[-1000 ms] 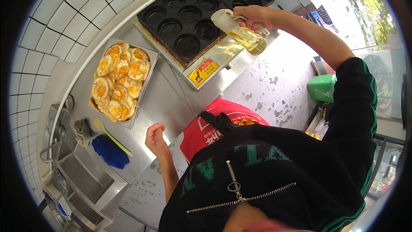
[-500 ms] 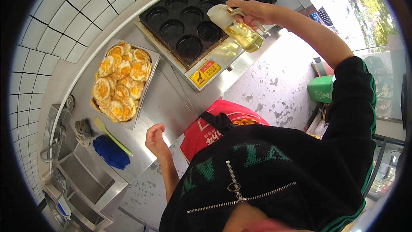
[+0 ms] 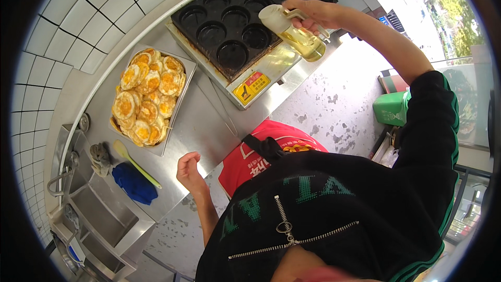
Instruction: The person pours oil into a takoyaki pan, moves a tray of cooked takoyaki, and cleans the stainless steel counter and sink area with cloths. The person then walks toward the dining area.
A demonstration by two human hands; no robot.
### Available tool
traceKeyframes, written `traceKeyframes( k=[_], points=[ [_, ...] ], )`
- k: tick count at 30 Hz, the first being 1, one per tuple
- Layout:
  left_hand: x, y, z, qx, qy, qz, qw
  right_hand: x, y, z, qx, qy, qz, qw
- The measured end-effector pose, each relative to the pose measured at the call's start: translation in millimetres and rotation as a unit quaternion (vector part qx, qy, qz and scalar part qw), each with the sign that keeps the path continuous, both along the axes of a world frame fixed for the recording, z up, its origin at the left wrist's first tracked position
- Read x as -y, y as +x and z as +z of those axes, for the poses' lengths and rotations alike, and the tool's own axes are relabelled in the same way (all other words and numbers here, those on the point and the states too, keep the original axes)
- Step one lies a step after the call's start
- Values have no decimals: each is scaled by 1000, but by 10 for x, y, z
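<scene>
My right hand (image 3: 312, 14) is closed round the handle of a clear oil pourer (image 3: 301, 40) with a white top and yellow oil inside. The pourer is tilted, its white end up over the near edge of a black griddle (image 3: 229, 31) with round moulds. No stream of oil can be made out. My left hand (image 3: 190, 171) hovers by the counter's front edge with its fingers curled in, and nothing shows in it. Left of the griddle, a metal tray (image 3: 191, 75) is heaped with fried eggs (image 3: 148, 96).
Long thin metal tongs (image 3: 219, 105) lie on the steel counter (image 3: 195, 125) between tray and griddle. Further left are a yellow-green spatula (image 3: 138, 164), a blue cloth (image 3: 134, 184), a grey cloth (image 3: 99, 159) and a sink (image 3: 104, 211). A green bin (image 3: 390, 108) stands at right.
My right hand has shifted a little to the right with the oil pourer, which stays tilted. My left hand has hardly moved.
</scene>
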State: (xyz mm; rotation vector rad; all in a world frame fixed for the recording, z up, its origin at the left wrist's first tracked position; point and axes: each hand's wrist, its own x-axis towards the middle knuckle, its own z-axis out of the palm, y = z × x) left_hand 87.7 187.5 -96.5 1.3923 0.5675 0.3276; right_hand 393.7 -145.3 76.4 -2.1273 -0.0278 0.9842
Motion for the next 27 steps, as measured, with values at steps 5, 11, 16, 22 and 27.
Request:
traceKeyframes(
  k=[5,11,16,22,27],
  points=[
    [18,47,8,-6,2,-9,1000,54,-13,64,46,22,4,999],
    [31,67,23,-6,-6,-20,1000,-36,-93,33,-47,3,-2,999],
    [20,60,26,-18,2,-13,1000,-120,-82,-25,-47,-35,13,998],
    [-11,20,12,-7,-7,-1,1000,22,61,92,-9,7,-63,998],
    [-15,1,31,-7,-5,5,1000,169,286,345,16,54,-150,987]
  ],
)
